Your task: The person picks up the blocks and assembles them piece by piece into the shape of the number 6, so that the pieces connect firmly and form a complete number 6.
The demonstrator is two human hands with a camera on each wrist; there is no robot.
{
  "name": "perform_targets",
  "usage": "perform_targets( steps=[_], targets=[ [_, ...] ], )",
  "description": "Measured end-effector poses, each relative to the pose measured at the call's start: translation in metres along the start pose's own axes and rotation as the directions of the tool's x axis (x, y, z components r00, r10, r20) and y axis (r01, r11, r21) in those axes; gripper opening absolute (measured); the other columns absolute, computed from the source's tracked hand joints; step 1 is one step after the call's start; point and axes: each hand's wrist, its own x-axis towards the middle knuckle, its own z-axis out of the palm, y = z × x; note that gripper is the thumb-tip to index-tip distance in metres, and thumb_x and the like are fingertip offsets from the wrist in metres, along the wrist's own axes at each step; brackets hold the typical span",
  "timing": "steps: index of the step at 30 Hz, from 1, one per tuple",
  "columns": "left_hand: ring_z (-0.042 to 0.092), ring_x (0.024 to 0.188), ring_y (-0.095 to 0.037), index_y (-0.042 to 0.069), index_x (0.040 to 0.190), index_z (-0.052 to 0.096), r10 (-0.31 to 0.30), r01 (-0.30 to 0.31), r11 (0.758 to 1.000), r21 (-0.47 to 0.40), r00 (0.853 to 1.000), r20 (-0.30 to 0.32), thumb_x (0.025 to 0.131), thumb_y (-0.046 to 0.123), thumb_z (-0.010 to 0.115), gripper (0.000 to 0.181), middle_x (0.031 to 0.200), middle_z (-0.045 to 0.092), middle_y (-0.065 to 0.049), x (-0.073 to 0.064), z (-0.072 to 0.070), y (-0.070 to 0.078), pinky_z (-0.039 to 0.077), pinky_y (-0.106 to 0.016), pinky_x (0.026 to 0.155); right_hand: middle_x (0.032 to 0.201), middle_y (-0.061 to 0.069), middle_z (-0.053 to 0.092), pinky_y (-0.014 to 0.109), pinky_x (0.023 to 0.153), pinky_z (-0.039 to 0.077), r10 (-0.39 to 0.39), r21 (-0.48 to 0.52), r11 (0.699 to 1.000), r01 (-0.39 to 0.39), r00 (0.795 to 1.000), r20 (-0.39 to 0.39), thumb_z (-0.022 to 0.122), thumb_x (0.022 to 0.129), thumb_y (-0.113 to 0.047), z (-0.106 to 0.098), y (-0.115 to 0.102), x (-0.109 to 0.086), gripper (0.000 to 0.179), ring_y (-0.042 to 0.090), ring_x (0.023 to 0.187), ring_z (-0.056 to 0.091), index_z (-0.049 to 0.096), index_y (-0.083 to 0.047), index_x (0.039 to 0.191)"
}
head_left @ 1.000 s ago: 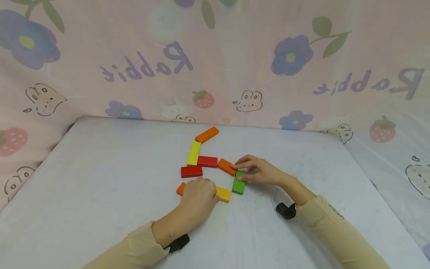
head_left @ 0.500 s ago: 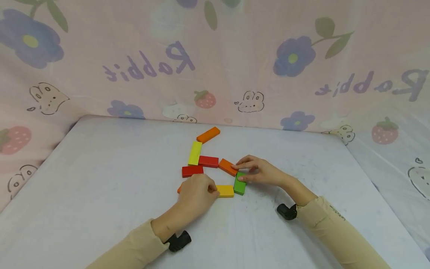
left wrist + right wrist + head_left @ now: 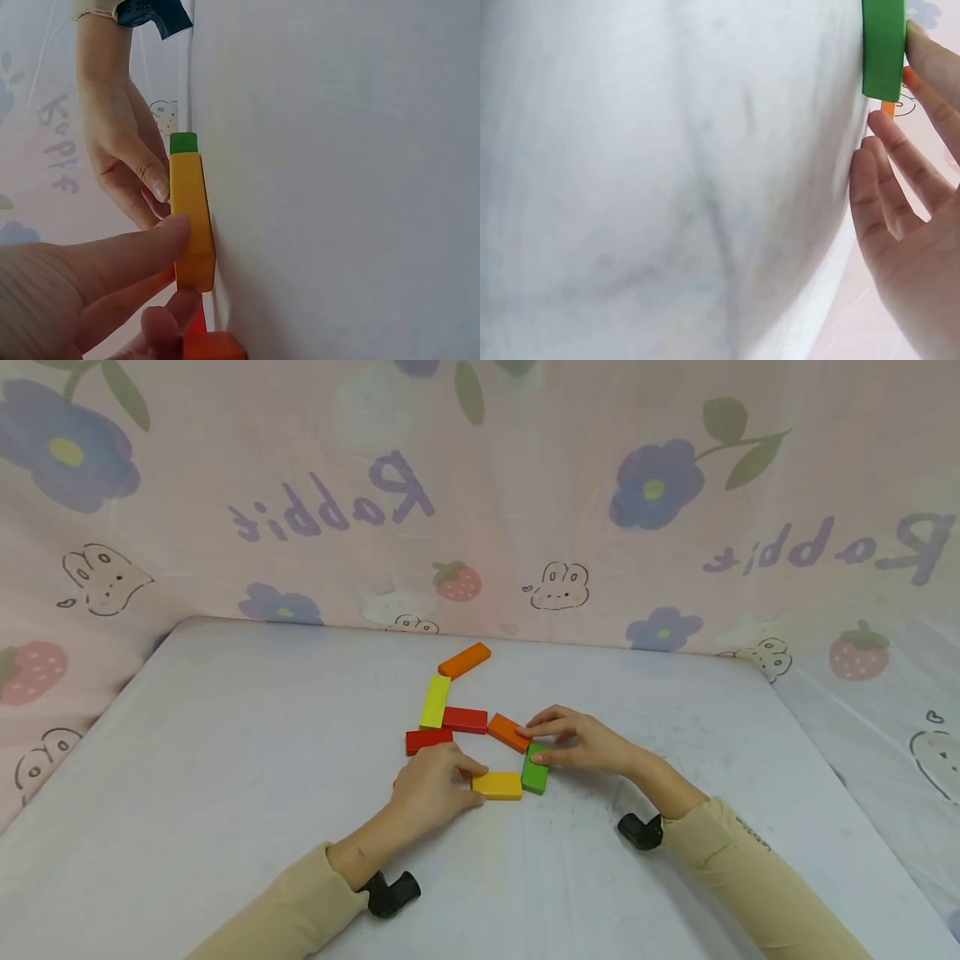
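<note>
In the head view, my left hand [image 3: 432,787] holds the left end of a yellow-orange block [image 3: 498,786], thumb on the near side and index finger on the far side. The left wrist view shows the thumb against this block [image 3: 193,225]. My right hand [image 3: 583,743] touches two blocks: its index finger meets an orange block [image 3: 507,732] and its thumb rests on a green block [image 3: 535,769]. The green block [image 3: 883,49] is also in the right wrist view, other fingers spread beside it. Another orange block [image 3: 215,346] lies mostly hidden behind my left hand in the head view.
A red block [image 3: 427,742] lies just beyond my left hand. Farther back are another red block [image 3: 465,720], a bright yellow block [image 3: 435,702] and a slanted orange block [image 3: 465,660]. The white table [image 3: 262,760] meets a patterned curtain [image 3: 480,485] at the back.
My left hand has slid a little left and spread its thumb and index finger at the yellow-orange block's end. That block straightened and moved against the green one earlier. The right hand stays put.
</note>
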Motion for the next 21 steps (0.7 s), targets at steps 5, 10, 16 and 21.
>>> perform_targets(
  steps=[5, 10, 16, 21],
  targets=[
    [0.052, 0.073, -0.01, 0.014, 0.098, 0.078, -0.019, 0.02, 1.0, -0.024, 1.0, 0.013, 0.071, 0.017, 0.084, 0.028, 0.078, 0.061, 0.003, 0.0008, -0.0009, -0.0004, 0.042, -0.022, 0.053, 0.127, 0.011, 0.055, 0.043, 0.094, 0.048, 0.005, 0.008, 1.0, -0.005, 1.0, 0.001, 0.07, 0.088, -0.02, 0.0002, -0.001, 0.0001, 0.043, 0.027, 0.115, 0.051, 0.062, -0.01, 0.129],
    [0.051, 0.068, -0.009, 0.014, 0.094, 0.078, -0.01, 0.01, 0.999, -0.032, 1.0, 0.018, 0.07, 0.018, 0.085, 0.026, 0.076, 0.06, 0.004, -0.0007, -0.0014, 0.0009, 0.041, -0.021, 0.052, 0.128, 0.011, 0.055, 0.043, 0.095, 0.047, 0.006, 0.009, 1.0, -0.006, 1.0, 0.002, 0.07, 0.088, -0.02, 0.0004, -0.0014, 0.0001, 0.042, 0.027, 0.115, 0.052, 0.062, -0.01, 0.128],
    [0.049, 0.067, -0.009, 0.014, 0.089, 0.076, 0.009, -0.008, 1.0, -0.019, 1.0, 0.029, 0.069, 0.021, 0.086, 0.024, 0.074, 0.058, 0.004, -0.0011, -0.0012, 0.0012, 0.04, -0.021, 0.055, 0.128, 0.012, 0.055, 0.043, 0.094, 0.047, -0.001, 0.014, 1.0, 0.001, 1.0, 0.0, 0.07, 0.088, -0.019, 0.0003, -0.0018, -0.0003, 0.043, 0.027, 0.115, 0.052, 0.062, -0.009, 0.128],
    [0.049, 0.068, -0.01, 0.015, 0.089, 0.075, 0.011, -0.01, 1.0, -0.02, 0.999, 0.042, 0.068, 0.021, 0.087, 0.024, 0.074, 0.057, 0.003, -0.001, -0.0007, 0.001, 0.039, -0.021, 0.056, 0.128, 0.012, 0.055, 0.043, 0.094, 0.047, 0.003, 0.016, 1.0, -0.003, 1.0, -0.002, 0.07, 0.088, -0.02, 0.0003, -0.0024, -0.0011, 0.043, 0.027, 0.115, 0.052, 0.062, -0.009, 0.129]
  ],
)
